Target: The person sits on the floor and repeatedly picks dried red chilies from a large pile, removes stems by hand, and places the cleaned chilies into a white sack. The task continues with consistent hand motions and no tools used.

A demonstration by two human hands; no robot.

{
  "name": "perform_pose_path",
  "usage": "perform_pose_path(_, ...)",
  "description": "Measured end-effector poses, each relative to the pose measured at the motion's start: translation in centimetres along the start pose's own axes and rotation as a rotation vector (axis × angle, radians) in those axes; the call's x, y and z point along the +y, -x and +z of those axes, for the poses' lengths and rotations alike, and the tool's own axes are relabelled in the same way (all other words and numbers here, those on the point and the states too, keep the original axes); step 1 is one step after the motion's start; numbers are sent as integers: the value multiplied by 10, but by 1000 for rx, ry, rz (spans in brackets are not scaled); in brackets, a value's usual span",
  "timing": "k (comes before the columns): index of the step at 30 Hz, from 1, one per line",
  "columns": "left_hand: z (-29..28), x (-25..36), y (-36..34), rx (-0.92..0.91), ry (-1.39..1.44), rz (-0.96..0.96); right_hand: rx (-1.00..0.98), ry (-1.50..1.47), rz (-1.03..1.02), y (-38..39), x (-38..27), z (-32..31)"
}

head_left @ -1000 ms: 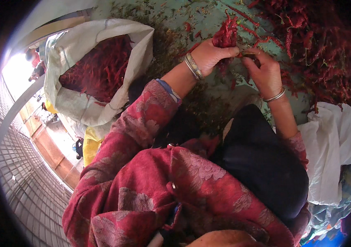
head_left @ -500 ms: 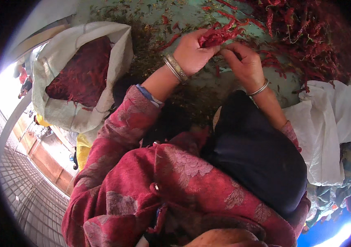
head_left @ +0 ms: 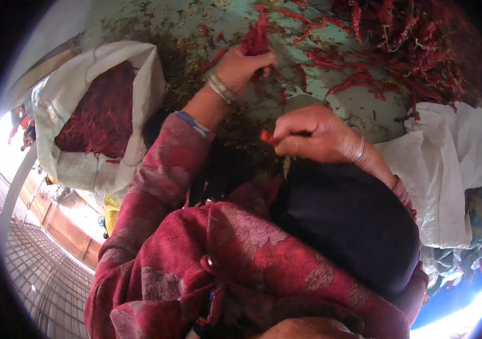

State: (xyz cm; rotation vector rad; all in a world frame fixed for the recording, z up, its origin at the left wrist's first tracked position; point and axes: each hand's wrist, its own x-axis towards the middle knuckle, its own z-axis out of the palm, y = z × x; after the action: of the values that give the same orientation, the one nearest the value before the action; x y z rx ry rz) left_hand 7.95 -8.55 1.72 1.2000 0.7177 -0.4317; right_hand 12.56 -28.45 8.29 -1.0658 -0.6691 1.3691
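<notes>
My left hand (head_left: 240, 69) is closed around a small bunch of dried red chilies (head_left: 256, 37), whose tips stick up past the fingers. Lower and to the right, my right hand (head_left: 315, 134) pinches a small orange-red chili piece (head_left: 267, 136) at its fingertips. The two hands are apart, both above a surface littered with stems and seeds (head_left: 190, 51). Loose dried chilies (head_left: 359, 82) lie on the pale green sheet (head_left: 331, 59) beyond my right hand.
At the left stands an open white woven sack (head_left: 149, 79) holding dried chilies (head_left: 99, 113). A large heap of chilies (head_left: 421, 45) fills the far right. White cloth-like sacking (head_left: 438, 169) lies right of my dark-clad knee (head_left: 348, 220). A wire grid (head_left: 49, 271) shows at lower left.
My hands have separated. The left has moved left with the chili bunch, and the right has drawn down toward me, showing a small chili piece in its fingertips.
</notes>
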Motion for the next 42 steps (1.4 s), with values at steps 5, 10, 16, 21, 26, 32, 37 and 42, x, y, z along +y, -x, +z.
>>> perform_pose_path(5, -6, 4, 2, 34, -31, 3, 637, 570, 180, 37, 46, -49)
perform_pose_path(10, 1, 8, 10, -50, -102, 8, 942, 1366, 413, 66, 67, -88)
perform_pose_path(16, 5, -4, 21, 16, -15, -46, 976, 1278, 440, 73, 83, -95)
perform_pose_path(21, 10, -8, 30, -69, 51, -247, 973, 689, 189, 34, 59, -51)
perform_pose_path(26, 40, -4, 32, -157, 26, -67, 762, 610, 107, 4, 48, -14)
perform_pose_path(32, 43, -12, 27, -95, -118, 103, 750, 483, 112, 4, 52, -13)
perform_pose_path(37, 41, -12, 21, -67, -187, 74, 672, 587, 165, 10, 46, -14)
perform_pose_path(42, 40, -1, 28, -215, 27, -298, 469, 124, 329, 17, 24, -6)
